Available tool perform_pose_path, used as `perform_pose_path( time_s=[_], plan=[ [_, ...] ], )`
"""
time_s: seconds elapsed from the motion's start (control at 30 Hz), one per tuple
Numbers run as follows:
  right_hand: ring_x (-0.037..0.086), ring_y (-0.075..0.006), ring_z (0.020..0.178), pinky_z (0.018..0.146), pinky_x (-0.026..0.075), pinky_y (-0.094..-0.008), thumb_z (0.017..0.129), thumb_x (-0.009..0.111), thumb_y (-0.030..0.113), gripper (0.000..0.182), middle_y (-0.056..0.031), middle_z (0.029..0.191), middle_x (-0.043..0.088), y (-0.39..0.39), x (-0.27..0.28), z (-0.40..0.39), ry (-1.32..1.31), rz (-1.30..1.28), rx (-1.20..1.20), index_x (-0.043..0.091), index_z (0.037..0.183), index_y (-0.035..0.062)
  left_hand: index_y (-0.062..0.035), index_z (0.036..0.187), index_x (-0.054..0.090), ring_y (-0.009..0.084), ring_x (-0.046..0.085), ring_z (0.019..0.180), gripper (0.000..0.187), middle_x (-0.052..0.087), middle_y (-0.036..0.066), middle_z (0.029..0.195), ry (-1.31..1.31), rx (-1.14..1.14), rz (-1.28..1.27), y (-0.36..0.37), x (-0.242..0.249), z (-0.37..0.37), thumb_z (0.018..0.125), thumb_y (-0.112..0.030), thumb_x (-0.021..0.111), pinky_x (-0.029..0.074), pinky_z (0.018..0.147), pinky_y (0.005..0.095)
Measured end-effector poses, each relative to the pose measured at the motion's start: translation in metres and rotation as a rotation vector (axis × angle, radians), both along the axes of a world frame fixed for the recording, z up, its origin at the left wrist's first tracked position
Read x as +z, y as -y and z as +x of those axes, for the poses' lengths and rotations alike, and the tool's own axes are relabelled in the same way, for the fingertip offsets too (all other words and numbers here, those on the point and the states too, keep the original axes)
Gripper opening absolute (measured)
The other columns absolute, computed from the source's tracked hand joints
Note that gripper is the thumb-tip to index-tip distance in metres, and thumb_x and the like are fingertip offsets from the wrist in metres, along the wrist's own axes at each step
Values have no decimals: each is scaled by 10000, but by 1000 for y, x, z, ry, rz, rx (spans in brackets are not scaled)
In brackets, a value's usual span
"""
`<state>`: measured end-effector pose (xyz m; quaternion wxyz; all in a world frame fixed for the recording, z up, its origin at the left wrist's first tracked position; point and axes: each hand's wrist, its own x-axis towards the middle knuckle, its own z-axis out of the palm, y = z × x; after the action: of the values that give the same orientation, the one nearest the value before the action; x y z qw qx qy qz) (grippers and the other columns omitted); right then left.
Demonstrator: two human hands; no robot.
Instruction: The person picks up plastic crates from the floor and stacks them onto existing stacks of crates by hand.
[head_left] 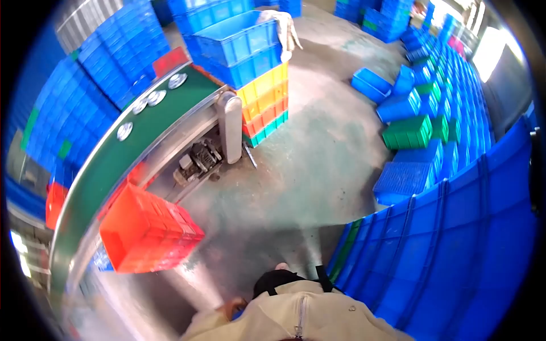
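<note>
Low in the view, at the left side of my tan zipped jacket, a small blurred part of my left hand shows. Its fingers are smeared by motion, and a scrap of blue appears right beside it. My right hand is out of view. Nearest on the left is a red plastic crate, tilted in this view, beside the conveyor. Several shiny round metal parts lie spread along the far part of the green conveyor belt.
Blue, yellow, orange and green crates form a stack at the conveyor's end, with a pale cloth over its top rim. A tall wall of blue crates rises close on my right. Bare floor runs between them.
</note>
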<state>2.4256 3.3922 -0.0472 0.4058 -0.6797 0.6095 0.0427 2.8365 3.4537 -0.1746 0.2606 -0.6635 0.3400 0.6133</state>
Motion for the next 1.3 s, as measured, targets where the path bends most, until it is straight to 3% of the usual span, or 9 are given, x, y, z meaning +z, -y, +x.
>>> perform_pose_path(
  time_s=[0.13, 0.37, 0.63, 0.93, 1.3],
  plan=[
    [538, -316, 901, 808, 398, -429, 698, 572, 301, 378, -164, 945, 578, 23, -11, -2, -20, 67, -85, 583, 991, 62, -59, 867, 616, 183, 571, 769, 299, 610, 77, 839, -100, 48, -116, 27, 3, 7, 754, -333, 574, 456, 730, 359],
    [542, -316, 897, 802, 404, -425, 705, 565, 312, 372, -165, 945, 580, 46, -17, -45, -23, 150, -282, 589, 979, 62, -63, 884, 611, 189, 570, 775, 283, 608, 75, 852, -81, -18, -234, 189, 15, -34, 758, -313, 572, 451, 740, 365],
    [546, -316, 891, 796, 410, -421, 713, 556, 323, 367, -165, 945, 582, 98, -33, -142, 42, 178, -513, 596, 966, 61, -67, 903, 606, 196, 569, 781, 266, 605, 73, 867, -154, -236, -341, 376, 44, -184, 763, -290, 569, 445, 752, 372],
    [550, -316, 885, 789, 417, -416, 722, 546, 336, 364, -165, 945, 584, 147, -25, -223, 136, 266, -680, 603, 951, 59, -71, 925, 600, 204, 567, 788, 251, 602, 70, 884, -202, -478, -318, 521, 83, -333, 768, -264, 566, 438, 764, 380],
    [555, -315, 878, 780, 426, -410, 733, 533, 352, 364, -165, 945, 587, 138, 16, -224, 527, 632, -875, 612, 933, 58, -77, 952, 592, 213, 565, 797, 237, 598, 66, 904, -164, -811, -164, 756, 68, -479, 775, -233, 562, 431, 780, 389]
  ],
)
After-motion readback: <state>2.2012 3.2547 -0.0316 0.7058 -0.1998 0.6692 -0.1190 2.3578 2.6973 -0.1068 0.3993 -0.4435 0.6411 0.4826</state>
